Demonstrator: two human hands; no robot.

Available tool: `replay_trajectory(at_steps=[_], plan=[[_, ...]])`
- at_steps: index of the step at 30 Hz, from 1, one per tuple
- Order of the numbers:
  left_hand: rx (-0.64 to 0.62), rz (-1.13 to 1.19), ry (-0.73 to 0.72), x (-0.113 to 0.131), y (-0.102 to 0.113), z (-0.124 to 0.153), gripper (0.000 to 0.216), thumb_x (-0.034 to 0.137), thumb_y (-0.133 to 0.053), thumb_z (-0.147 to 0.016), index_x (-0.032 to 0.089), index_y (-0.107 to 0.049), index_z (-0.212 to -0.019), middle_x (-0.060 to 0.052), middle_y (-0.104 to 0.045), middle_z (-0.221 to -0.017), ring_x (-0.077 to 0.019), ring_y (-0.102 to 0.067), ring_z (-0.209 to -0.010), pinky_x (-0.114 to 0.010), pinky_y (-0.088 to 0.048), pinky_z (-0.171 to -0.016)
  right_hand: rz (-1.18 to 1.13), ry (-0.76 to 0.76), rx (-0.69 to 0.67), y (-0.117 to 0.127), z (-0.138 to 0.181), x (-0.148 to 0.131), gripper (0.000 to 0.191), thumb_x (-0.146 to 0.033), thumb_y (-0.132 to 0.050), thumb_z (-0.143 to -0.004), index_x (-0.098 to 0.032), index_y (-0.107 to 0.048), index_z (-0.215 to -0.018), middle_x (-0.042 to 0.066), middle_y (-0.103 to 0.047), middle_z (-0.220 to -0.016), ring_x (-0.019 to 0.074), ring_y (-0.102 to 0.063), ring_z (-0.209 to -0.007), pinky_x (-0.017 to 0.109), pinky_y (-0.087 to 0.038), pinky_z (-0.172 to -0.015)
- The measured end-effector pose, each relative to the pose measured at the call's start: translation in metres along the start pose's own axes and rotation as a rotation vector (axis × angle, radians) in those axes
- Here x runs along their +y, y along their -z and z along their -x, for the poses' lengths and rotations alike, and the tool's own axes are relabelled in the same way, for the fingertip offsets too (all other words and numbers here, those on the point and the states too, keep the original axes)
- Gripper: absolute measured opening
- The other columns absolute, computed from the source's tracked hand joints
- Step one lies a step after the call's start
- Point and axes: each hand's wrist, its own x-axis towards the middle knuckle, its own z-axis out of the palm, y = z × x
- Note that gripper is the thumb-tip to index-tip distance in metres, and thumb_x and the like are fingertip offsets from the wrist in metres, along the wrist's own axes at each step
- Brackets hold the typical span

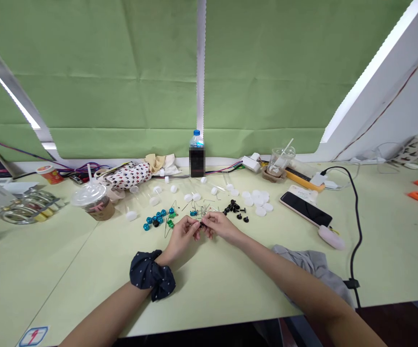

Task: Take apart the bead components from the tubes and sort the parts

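Observation:
My left hand [184, 233] and my right hand [220, 225] meet over the middle of the table, fingertips pinched together. Between them is a small black piece [201, 224], mostly covered by the fingers, so its kind cannot be told. Just beyond the fingertips lie several thin bent metal wires [204, 210]. Blue balls [159, 215] are scattered left of my left hand, with small green pieces [171, 223] beside them. Past my right hand sits a pile of small black parts [232, 206] with flat heads. White round discs [258, 198] lie farther right.
Clear tubes with white caps [188, 197] lie behind the wires. A water bottle [197, 156] stands at the back. To the left is a lidded drink cup [95, 200]; to the right, a phone [306, 209], a black cable [355, 231] and grey cloth [312, 265].

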Motion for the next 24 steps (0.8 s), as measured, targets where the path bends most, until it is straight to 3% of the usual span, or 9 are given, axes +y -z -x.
replay_trajectory(at_steps=[3,5,7,9,12,14,18,22,24], plan=[[0.015,-0.004,0.006,0.0003,0.0,-0.0001,0.026,0.042,-0.054,-0.085,0.016,-0.052,-0.079,0.0,-0.059,-0.057,-0.0111,-0.052,-0.051,-0.025,-0.04,-0.055,0.019,0.141,0.072,-0.0005,-0.001,0.0022,0.041,-0.042,-0.076,-0.064,-0.019,-0.054,-0.089,0.004,-0.058,-0.094,0.0136,-0.058,-0.083,0.025,-0.05,-0.069],[0.022,-0.001,0.011,0.001,0.0,-0.0003,0.028,0.043,-0.054,-0.085,0.016,-0.052,-0.078,0.001,-0.058,-0.055,-0.0112,-0.052,-0.05,-0.025,-0.04,-0.054,0.001,0.11,0.092,0.0003,-0.0017,0.004,0.048,-0.042,-0.077,-0.063,-0.021,-0.052,-0.098,0.004,-0.057,-0.1,0.013,-0.059,-0.082,0.024,-0.05,-0.066],[0.014,0.005,0.012,0.0015,0.0,-0.0005,0.029,0.044,-0.054,-0.085,0.016,-0.051,-0.077,0.001,-0.058,-0.055,-0.0114,-0.052,-0.05,-0.026,-0.041,-0.054,-0.01,-0.027,0.05,0.0014,-0.0022,0.005,0.041,-0.053,-0.064,-0.072,-0.019,-0.053,-0.093,0.003,-0.059,-0.083,0.0112,-0.058,-0.061,0.023,-0.047,-0.05],[0.01,0.014,0.016,0.0012,0.0,-0.0008,0.029,0.044,-0.054,-0.084,0.016,-0.051,-0.077,0.001,-0.059,-0.056,-0.0114,-0.053,-0.05,-0.026,-0.041,-0.054,-0.005,-0.062,0.021,0.0024,-0.0024,0.0044,0.04,-0.057,-0.056,-0.077,-0.017,-0.053,-0.082,0.001,-0.057,-0.069,0.0096,-0.052,-0.05,0.022,-0.042,-0.044],[0.031,0.032,0.025,-0.0004,0.0003,-0.0014,0.03,0.045,-0.056,-0.083,0.016,-0.051,-0.077,0.0,-0.059,-0.057,-0.0114,-0.053,-0.05,-0.026,-0.042,-0.053,-0.032,0.075,0.071,0.0027,-0.0023,0.0012,0.037,-0.046,-0.072,-0.067,-0.018,-0.055,-0.084,0.002,-0.059,-0.086,0.0102,-0.058,-0.065,0.023,-0.049,-0.057],[0.039,0.042,0.021,-0.0013,0.0006,-0.0017,0.029,0.044,-0.055,-0.083,0.016,-0.051,-0.078,0.0,-0.06,-0.058,-0.0115,-0.054,-0.05,-0.026,-0.042,-0.053,-0.076,0.042,0.108,0.0022,-0.0024,-0.0001,0.042,-0.045,-0.073,-0.066,-0.021,-0.054,-0.094,0.003,-0.058,-0.093,0.0117,-0.06,-0.071,0.025,-0.052,-0.06],[0.008,0.024,0.021,-0.0007,0.0005,-0.0013,0.028,0.043,-0.053,-0.085,0.016,-0.05,-0.078,0.001,-0.059,-0.056,-0.0111,-0.054,-0.05,-0.025,-0.042,-0.054,-0.058,-0.14,-0.012,0.0011,-0.0017,0.001,0.043,-0.059,-0.051,-0.08,-0.016,-0.052,-0.083,0.001,-0.057,-0.066,0.0105,-0.054,-0.048,0.023,-0.044,-0.042],[0.024,0.037,0.04,0.0,0.0001,-0.0014,0.029,0.043,-0.054,-0.084,0.016,-0.05,-0.077,0.001,-0.059,-0.056,-0.0107,-0.054,-0.049,-0.024,-0.043,-0.053,-0.045,0.096,0.031,0.0011,-0.0006,0.0009,0.042,-0.041,-0.077,-0.063,-0.018,-0.052,-0.088,0.002,-0.06,-0.087,0.0102,-0.059,-0.069,0.023,-0.051,-0.062],[0.03,0.043,0.041,-0.0003,0.0002,-0.0017,0.029,0.043,-0.054,-0.084,0.016,-0.05,-0.078,0.001,-0.059,-0.056,-0.0106,-0.054,-0.049,-0.024,-0.043,-0.052,-0.08,0.058,0.075,0.0011,-0.0011,0.0011,0.049,-0.042,-0.077,-0.062,-0.021,-0.05,-0.097,0.002,-0.059,-0.095,0.0114,-0.061,-0.073,0.025,-0.053,-0.065]])
